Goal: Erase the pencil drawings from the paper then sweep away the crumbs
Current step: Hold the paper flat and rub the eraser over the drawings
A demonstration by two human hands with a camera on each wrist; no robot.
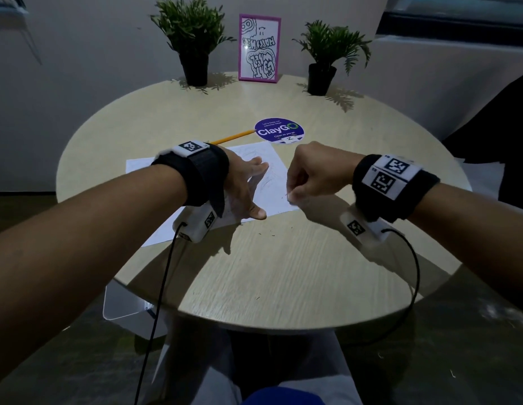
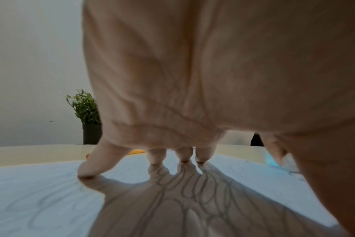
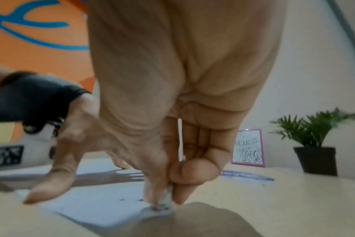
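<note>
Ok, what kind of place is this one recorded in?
Probably a shared canteen or common area, not a home. A round wooden table carries a purple ClayGo sticker about cleaning as you go, with two potted plants and a framed doodle print as decor.

Round wooden bench (image 1: 283, 273) and what lies on it

A sheet of paper (image 1: 276, 168) with faint pencil lines lies left of centre, dark crumbs (image 1: 267, 233) scattered near its front edge. Behind it lie a yellow pencil (image 1: 234, 136) and a round purple sticker (image 1: 279, 130); at the back stand two potted plants (image 1: 196, 42) (image 1: 327, 58) and a pink-framed picture (image 1: 259, 48).
</note>
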